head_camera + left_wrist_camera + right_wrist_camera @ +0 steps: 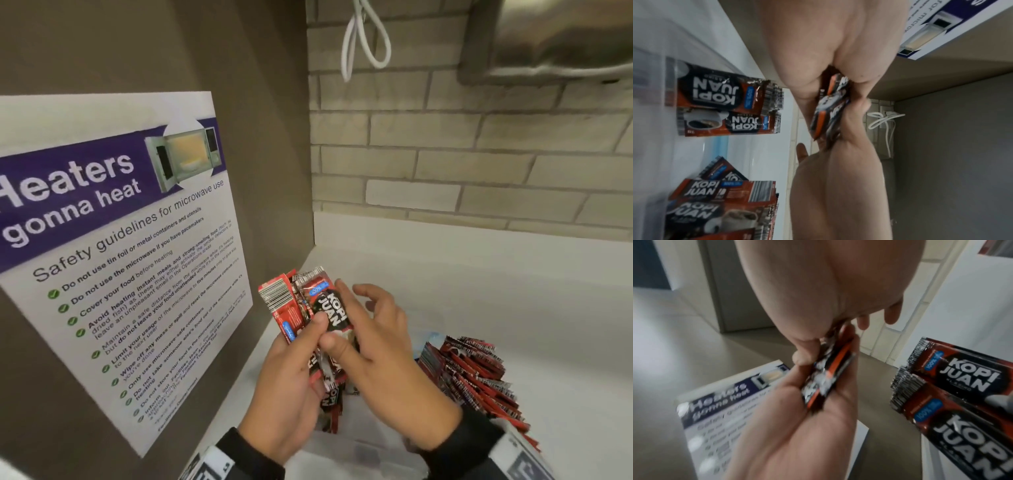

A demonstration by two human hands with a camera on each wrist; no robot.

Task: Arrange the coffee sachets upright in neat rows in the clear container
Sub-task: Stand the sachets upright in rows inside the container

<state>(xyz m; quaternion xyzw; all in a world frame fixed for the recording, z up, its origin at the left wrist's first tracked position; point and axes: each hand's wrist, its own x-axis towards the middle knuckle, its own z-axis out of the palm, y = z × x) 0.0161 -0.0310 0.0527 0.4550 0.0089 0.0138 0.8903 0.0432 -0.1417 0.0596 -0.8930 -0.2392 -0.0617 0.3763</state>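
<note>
Behind both hands, sachet bundle (310,310) (lower half hidden), clear container (359,455) blurred.

A grey-brown side panel (239,102) is filling the left of the head view, and a poster (120,246) is sitting flat on it, its purple band reading "Heaters gonna heat" beside a microwave picture, green ticks running down the list below. Across the upper right, a pale brick wall (462,154) is meeting the panel in a corner. A white cable (363,37) is hanging in a loop at top centre, in front of the bricks. Something steel and blurred (555,37) is jutting in at the upper right corner. Below the bricks, a white counter (479,274) is spreading toward the lower right, evenly lit.
</note>
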